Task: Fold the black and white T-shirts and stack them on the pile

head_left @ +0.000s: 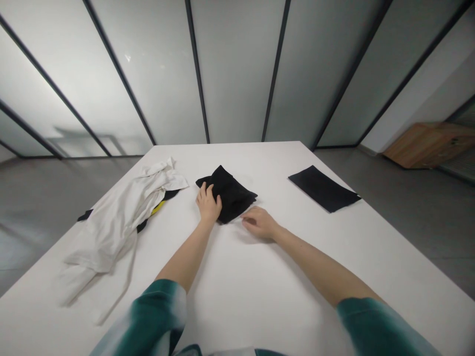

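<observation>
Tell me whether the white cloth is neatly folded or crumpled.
Crumpled: the white cloth lies in loose, uneven creases, its ends trailing.

Your tabletop is smooth, with a faint sheen. Centrally, you have matt black cloth; the black sheet at right is also matt, its material indeterminate. At left, you have soft, wrinkled white cloth. Note the frosted, glass-like far panels, the wood-grained cabinet at far right, and your cloth sleeves.

Crumpled white cloth lay along the left edge of the tabletop, black and yellow fabric showing beneath. A flat black rectangle lay by the right edge. Dark-framed frosted panels rose beyond the far edge, a wooden cabinet past its right corner.
</observation>
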The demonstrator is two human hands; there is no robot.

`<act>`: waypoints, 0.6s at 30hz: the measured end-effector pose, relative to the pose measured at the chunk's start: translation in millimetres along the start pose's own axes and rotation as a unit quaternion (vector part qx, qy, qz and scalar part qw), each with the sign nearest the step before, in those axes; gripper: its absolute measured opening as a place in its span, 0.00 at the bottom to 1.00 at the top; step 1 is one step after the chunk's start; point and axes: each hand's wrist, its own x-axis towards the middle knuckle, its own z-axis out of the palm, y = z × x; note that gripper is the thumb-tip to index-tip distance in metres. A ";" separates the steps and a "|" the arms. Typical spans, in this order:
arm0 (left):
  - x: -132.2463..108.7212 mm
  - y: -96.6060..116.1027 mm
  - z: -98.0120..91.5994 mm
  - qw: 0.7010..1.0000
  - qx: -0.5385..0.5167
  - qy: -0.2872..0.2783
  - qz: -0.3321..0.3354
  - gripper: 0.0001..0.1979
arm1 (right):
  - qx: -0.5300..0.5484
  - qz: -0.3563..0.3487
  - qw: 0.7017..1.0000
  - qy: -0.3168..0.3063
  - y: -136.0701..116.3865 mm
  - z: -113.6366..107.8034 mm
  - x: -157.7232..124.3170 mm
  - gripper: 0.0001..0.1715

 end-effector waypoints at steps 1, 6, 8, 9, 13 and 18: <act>-2.9 3.4 -0.7 0.999 0.009 -0.022 0.024 0.20 | 0.000 0.017 0.999 0.051 2.2 -2.6 0.2 0.14; -19.6 19.7 4.6 0.982 0.078 -0.160 0.068 0.38 | 0.065 0.208 0.936 0.278 32.5 -21.6 0.0 0.14; -22.4 22.0 8.4 0.978 0.092 -0.177 0.064 0.36 | 0.126 0.278 0.894 0.328 43.3 -25.9 0.0 0.16; -22.3 22.1 9.6 0.978 0.090 -0.180 0.059 0.31 | 0.151 0.297 0.876 0.347 46.9 -26.9 0.2 0.16; -13.2 15.8 7.6 0.987 0.006 -0.158 0.025 0.14 | 0.185 0.315 0.858 0.361 49.3 -25.1 0.9 0.16; -3.6 1.6 0.1 0.911 -0.340 -0.200 -0.121 0.16 | 0.147 0.277 0.888 0.335 45.8 -20.1 1.5 0.14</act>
